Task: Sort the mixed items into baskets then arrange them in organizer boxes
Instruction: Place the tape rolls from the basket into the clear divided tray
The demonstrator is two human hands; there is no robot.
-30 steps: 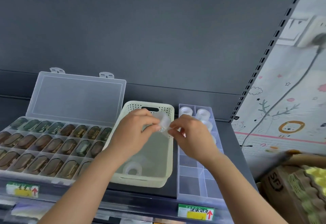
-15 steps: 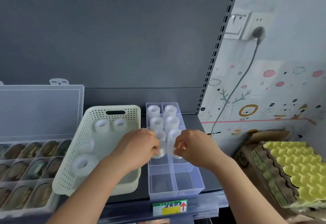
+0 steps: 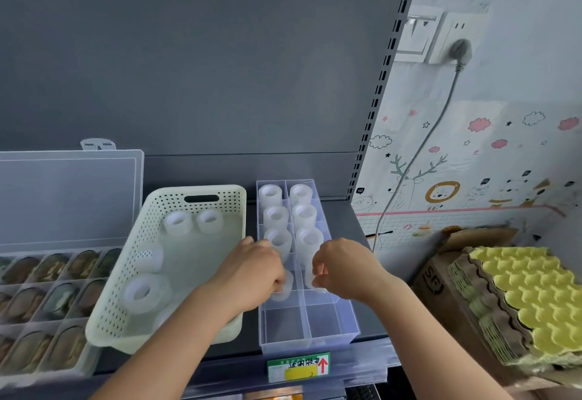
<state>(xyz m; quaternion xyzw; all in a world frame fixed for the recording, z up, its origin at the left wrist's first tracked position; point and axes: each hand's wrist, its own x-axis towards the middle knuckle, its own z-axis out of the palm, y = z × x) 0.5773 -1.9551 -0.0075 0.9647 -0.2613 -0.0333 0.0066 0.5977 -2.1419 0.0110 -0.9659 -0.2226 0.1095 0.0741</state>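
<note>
A clear organizer box point(image 3: 330, 330) with two columns of compartments stands on the grey shelf. Several white tape rolls point(image 3: 276, 215) fill its far compartments. My left hand point(image 3: 252, 273) grips a tape roll point(image 3: 282, 289) low in a left-column compartment. My right hand point(image 3: 341, 269) pinches another tape roll point(image 3: 311, 280) in the right column beside it. The two nearest compartments hold nothing. To the left, a cream perforated basket point(image 3: 126, 280) holds several more tape rolls point(image 3: 141, 292).
At far left a clear lidded case point(image 3: 63, 198) stands open, its compartments filled with brown-green items point(image 3: 47, 302). A green price label point(image 3: 299, 366) sits on the shelf edge. Right of the shelf are a cardboard box point(image 3: 441, 280) and yellow egg trays point(image 3: 529, 299).
Both hands carried tape rolls from above the basket rightward and down into the organizer box. The view swung to the right.
</note>
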